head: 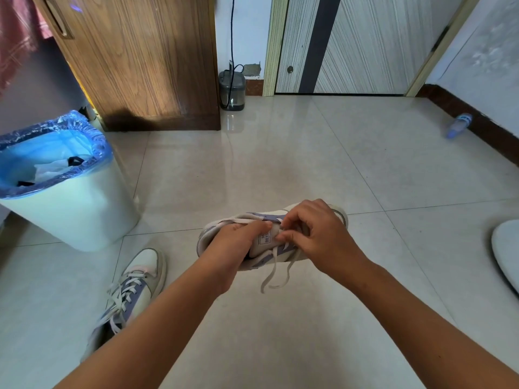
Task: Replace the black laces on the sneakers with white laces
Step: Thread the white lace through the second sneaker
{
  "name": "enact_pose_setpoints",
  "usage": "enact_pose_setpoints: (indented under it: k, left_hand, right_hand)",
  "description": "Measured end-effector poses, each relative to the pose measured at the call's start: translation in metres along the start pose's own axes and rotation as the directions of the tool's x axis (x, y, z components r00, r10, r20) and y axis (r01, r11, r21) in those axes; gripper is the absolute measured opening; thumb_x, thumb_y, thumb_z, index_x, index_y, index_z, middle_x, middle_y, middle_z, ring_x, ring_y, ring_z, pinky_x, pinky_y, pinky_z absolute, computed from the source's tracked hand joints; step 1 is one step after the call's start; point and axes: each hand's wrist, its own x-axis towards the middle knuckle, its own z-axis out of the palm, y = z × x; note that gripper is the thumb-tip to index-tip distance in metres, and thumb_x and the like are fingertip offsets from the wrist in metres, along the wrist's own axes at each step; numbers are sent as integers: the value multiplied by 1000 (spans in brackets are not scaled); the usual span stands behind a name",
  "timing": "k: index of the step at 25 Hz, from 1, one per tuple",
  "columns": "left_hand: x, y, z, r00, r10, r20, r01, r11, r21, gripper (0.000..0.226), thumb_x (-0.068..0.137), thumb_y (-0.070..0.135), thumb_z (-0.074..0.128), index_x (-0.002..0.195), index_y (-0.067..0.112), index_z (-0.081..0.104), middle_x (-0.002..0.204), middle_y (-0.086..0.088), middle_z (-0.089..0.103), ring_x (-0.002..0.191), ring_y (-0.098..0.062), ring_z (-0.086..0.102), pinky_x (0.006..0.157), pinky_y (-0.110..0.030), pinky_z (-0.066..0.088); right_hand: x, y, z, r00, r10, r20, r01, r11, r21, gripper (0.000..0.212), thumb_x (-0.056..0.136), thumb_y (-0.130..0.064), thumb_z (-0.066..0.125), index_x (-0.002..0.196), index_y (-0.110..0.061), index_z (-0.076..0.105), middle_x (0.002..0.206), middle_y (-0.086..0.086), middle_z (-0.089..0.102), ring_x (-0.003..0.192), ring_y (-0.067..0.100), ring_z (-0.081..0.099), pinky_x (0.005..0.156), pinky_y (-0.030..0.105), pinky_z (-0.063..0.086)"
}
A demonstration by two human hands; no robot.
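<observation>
A white and purple sneaker (283, 251) is held in the air over the tiled floor, toe pointing away to the right. My left hand (238, 242) grips its heel end and tongue. At the eyelets, my right hand (314, 234) pinches a white lace (276, 272), whose loose ends dangle below the shoe. The second sneaker (137, 284), laced in white, lies on the floor at lower left, partly hidden by my left forearm.
A white bin with a blue liner (56, 178) stands at left, with white and black scraps inside. A wooden cabinet (140, 60) and a grey container with a cable (232, 91) stand behind. A plastic bottle (459, 125) lies at the right wall. A white rounded object (507, 248) sits at the right edge.
</observation>
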Motion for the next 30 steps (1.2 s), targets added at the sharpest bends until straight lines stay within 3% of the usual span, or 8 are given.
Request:
enact_pose_setpoints:
  k: [4, 8, 12, 15, 17, 21, 26, 30]
  left_hand:
    - [3, 7, -8, 998, 6, 60, -20, 972, 235, 15, 88, 20, 61, 93, 8, 69, 93, -16, 72, 86, -29, 70, 75, -37, 58]
    - [8, 19, -19, 998, 62, -26, -47, 917, 396, 18, 86, 29, 61, 83, 14, 70, 81, -8, 73, 73, -22, 68, 69, -31, 55]
    - [7, 33, -39, 998, 50, -42, -21, 856, 517, 35, 73, 42, 61, 91, 15, 73, 87, -10, 73, 84, -28, 69, 83, -41, 55]
    - [1, 46, -51, 998, 64, -20, -39, 796, 605, 23, 76, 39, 62, 65, 23, 74, 69, -3, 72, 66, -22, 68, 69, -34, 55]
    - [-3, 53, -57, 998, 64, 1, -49, 749, 661, 28, 79, 40, 59, 54, 34, 71, 60, 2, 70, 55, -16, 66, 57, -26, 51]
    - [-7, 61, -58, 998, 20, 60, -56, 728, 683, 26, 76, 40, 61, 58, 27, 73, 71, -5, 73, 68, -23, 70, 72, -36, 56]
    - [-13, 70, -48, 993, -9, 116, -77, 691, 719, 38, 59, 46, 67, 74, 11, 71, 74, -11, 73, 69, -30, 68, 79, -43, 53]
    - [-21, 72, -46, 991, -32, 127, -81, 613, 786, 37, 64, 48, 66, 76, 13, 70, 74, -8, 73, 72, -29, 71, 79, -41, 55]
  right_hand:
    - [9, -1, -9, 985, 54, 165, -53, 999, -8, 15, 80, -22, 71, 73, -25, 59, 72, -18, 51, 81, 0, 44, 68, 9, 34]
    - [35, 25, -31, 957, 218, -193, -190, 970, 155, 16, 81, -17, 71, 73, -22, 58, 71, -15, 55, 66, -6, 51, 61, 2, 36]
    - [46, 94, -56, 763, 436, -477, -515, 857, -39, 17, 89, -21, 63, 94, -4, 62, 93, 15, 67, 88, 28, 61, 76, 31, 43]
    - [34, 134, -76, 561, 607, -563, -771, 631, -87, 24, 92, -19, 59, 104, 1, 60, 108, 27, 63, 105, 40, 56, 85, 42, 44]
    - [33, 132, -80, 596, 648, -474, -773, 622, -123, 25, 91, -17, 60, 111, -1, 58, 113, 24, 62, 109, 38, 55, 89, 41, 43]
    - [32, 44, -43, 941, 318, 116, -329, 940, 93, 23, 83, -25, 69, 106, -23, 63, 107, -4, 67, 95, 6, 61, 79, 13, 45]
    - [26, -34, -21, 865, 64, 498, -298, 864, 407, 31, 65, -43, 68, 86, -20, 66, 83, -2, 68, 78, 6, 62, 72, 15, 49]
    - [29, -37, -30, 814, 47, 579, -236, 937, 256, 12, 79, -32, 66, 74, -22, 61, 70, -9, 60, 64, 1, 51, 62, 7, 41]
